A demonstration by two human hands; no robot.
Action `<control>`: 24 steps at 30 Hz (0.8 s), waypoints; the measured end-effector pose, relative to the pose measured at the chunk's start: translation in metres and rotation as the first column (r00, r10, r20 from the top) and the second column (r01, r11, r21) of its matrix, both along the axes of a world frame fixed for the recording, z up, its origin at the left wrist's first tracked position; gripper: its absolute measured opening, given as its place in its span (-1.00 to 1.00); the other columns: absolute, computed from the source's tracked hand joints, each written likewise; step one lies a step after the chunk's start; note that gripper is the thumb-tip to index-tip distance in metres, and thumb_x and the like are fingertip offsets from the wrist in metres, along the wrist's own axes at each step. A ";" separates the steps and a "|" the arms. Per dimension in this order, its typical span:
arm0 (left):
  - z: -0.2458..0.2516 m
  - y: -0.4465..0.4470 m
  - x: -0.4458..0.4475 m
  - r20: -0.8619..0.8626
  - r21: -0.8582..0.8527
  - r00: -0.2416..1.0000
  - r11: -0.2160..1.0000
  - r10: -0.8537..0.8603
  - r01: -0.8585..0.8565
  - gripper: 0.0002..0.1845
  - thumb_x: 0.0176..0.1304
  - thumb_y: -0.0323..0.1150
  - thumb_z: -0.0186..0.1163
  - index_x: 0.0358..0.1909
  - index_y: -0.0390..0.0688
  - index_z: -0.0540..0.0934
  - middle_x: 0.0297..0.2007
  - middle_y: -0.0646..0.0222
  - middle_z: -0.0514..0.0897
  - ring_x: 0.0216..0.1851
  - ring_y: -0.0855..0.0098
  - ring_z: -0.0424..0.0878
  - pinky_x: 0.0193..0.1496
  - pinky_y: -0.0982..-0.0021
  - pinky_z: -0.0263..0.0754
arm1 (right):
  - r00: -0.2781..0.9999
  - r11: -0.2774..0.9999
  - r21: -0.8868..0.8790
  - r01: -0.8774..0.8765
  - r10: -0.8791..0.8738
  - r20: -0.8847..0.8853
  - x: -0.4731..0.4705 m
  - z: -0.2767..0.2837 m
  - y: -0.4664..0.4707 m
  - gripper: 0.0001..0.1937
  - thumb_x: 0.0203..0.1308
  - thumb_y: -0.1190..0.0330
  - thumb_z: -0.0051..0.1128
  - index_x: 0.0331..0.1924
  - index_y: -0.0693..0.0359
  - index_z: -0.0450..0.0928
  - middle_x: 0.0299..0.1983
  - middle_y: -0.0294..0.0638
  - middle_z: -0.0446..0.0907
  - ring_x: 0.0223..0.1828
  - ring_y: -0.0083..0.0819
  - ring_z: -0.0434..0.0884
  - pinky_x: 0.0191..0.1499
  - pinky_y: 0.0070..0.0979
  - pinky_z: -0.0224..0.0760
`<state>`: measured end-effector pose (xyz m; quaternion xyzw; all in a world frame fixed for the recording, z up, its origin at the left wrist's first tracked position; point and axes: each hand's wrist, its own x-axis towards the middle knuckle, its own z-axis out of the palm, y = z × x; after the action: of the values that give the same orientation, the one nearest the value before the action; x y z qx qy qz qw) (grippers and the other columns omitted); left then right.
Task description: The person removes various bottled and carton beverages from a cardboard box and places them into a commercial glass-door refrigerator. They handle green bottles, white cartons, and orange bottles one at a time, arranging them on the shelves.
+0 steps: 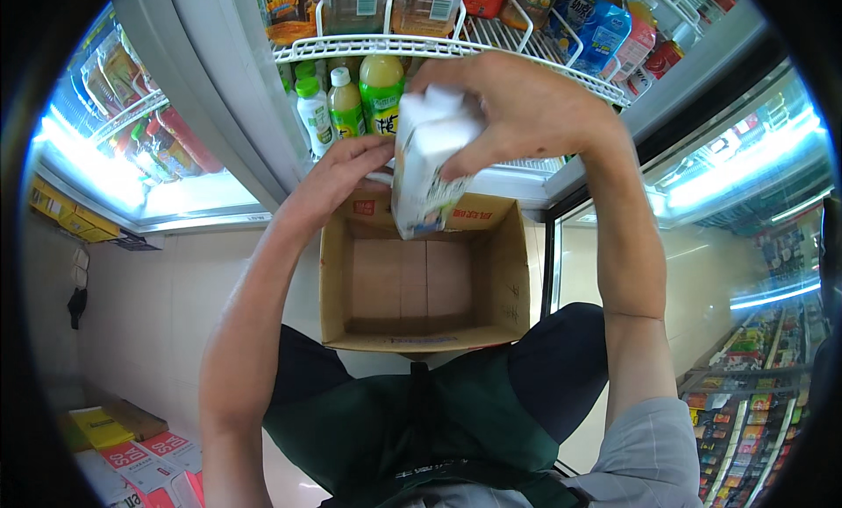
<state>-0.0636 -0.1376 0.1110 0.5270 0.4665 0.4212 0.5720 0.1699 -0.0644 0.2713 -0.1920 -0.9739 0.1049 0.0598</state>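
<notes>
My right hand (526, 107) grips the upper part of a white drink carton (431, 159), thumb on its near side. The carton is tilted, slightly blurred, and held over the far rim of a cardboard box (424, 340). The bare bottom of the box shows inside. Just left of the carton is my left hand (358, 163), at the front of the fridge's lower shelf; its fingertips are partly hidden, so a grip cannot be made out. Behind it stand a green-capped white bottle (314, 113), a white-capped bottle (345, 103) and a larger green-labelled bottle (381, 90).
A white wire shelf (408, 48) holding packaged drinks and a blue pack (592, 31) spans above my hands. An open glass door (556, 265) stands on the right. Red-and-white cartons (151, 459) lie on the floor at lower left. My knees flank the box.
</notes>
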 end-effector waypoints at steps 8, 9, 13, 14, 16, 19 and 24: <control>0.008 0.023 0.041 -0.024 0.227 0.967 0.944 0.252 -0.241 -0.44 0.50 -0.37 0.05 0.48 -0.30 0.40 0.29 0.22 0.61 0.24 0.44 0.55 0.35 0.34 0.39 | 0.978 0.938 0.305 0.163 -0.113 -0.177 0.002 -0.031 0.031 -0.31 -0.14 0.25 0.61 0.17 0.26 0.59 0.00 0.10 0.72 -0.02 0.06 0.73 0.13 -0.20 0.60; 0.009 0.024 0.046 -0.051 0.227 0.966 0.945 0.254 -0.237 -0.42 0.49 -0.37 0.05 0.50 -0.30 0.37 0.32 0.21 0.59 0.26 0.42 0.54 0.36 0.31 0.39 | 0.978 0.929 0.327 0.175 -0.124 -0.170 0.001 -0.038 0.034 -0.31 -0.13 0.26 0.61 0.17 0.26 0.59 0.00 0.10 0.72 0.01 0.06 0.73 0.16 -0.19 0.59; 0.010 0.027 0.056 0.024 0.017 0.976 0.976 0.218 -0.219 -0.31 0.45 -0.38 0.06 0.60 -0.24 0.22 0.48 0.13 0.43 0.38 0.34 0.47 0.41 0.19 0.36 | 0.969 0.932 0.272 0.241 -0.215 -0.124 0.001 -0.075 0.046 -0.26 -0.09 0.30 0.61 0.26 0.24 0.51 0.09 0.10 0.66 0.09 0.06 0.69 0.18 -0.16 0.56; 0.005 0.032 0.054 0.016 0.004 0.978 0.979 0.206 -0.206 -0.29 0.45 -0.37 0.07 0.61 -0.22 0.19 0.51 0.13 0.40 0.40 0.32 0.45 0.40 0.18 0.36 | 0.964 0.933 0.245 0.264 -0.246 -0.101 0.002 -0.083 0.051 -0.24 -0.06 0.30 0.60 0.30 0.23 0.48 0.12 0.09 0.63 0.10 0.08 0.68 0.18 -0.12 0.56; -0.005 0.038 0.049 -0.004 -0.022 0.980 0.980 0.197 -0.197 -0.26 0.44 -0.37 0.09 0.63 -0.16 0.17 0.54 0.16 0.36 0.39 0.32 0.46 0.38 0.19 0.40 | 0.959 0.932 0.231 0.280 -0.262 -0.107 0.000 -0.094 0.055 -0.24 -0.04 0.29 0.60 0.31 0.22 0.47 0.12 0.10 0.64 0.11 0.09 0.68 0.18 -0.11 0.56; -0.013 0.044 0.047 -0.025 -0.039 0.984 0.983 0.177 -0.178 -0.25 0.44 -0.38 0.11 0.64 -0.11 0.17 0.56 0.21 0.33 0.36 0.32 0.49 0.35 0.24 0.45 | 0.956 0.931 0.223 0.288 -0.264 -0.129 0.002 -0.105 0.063 -0.26 -0.03 0.29 0.58 0.29 0.23 0.46 0.09 0.07 0.64 0.10 0.09 0.67 0.18 -0.10 0.57; -0.023 0.054 0.047 -0.012 -0.048 0.993 0.992 0.120 -0.121 -0.21 0.39 -0.42 0.07 0.66 -0.11 0.12 0.59 0.18 0.26 0.34 0.29 0.49 0.31 0.23 0.47 | 0.952 0.941 0.196 0.277 -0.241 -0.188 0.005 -0.124 0.085 -0.29 0.01 0.29 0.56 0.29 0.23 0.45 0.10 0.08 0.64 0.13 0.11 0.65 0.19 -0.09 0.56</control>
<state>-0.0164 -0.0832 0.0884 0.4857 0.5101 0.4411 0.5562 0.1751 0.0206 0.1477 -0.3020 -0.9376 0.0026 0.1725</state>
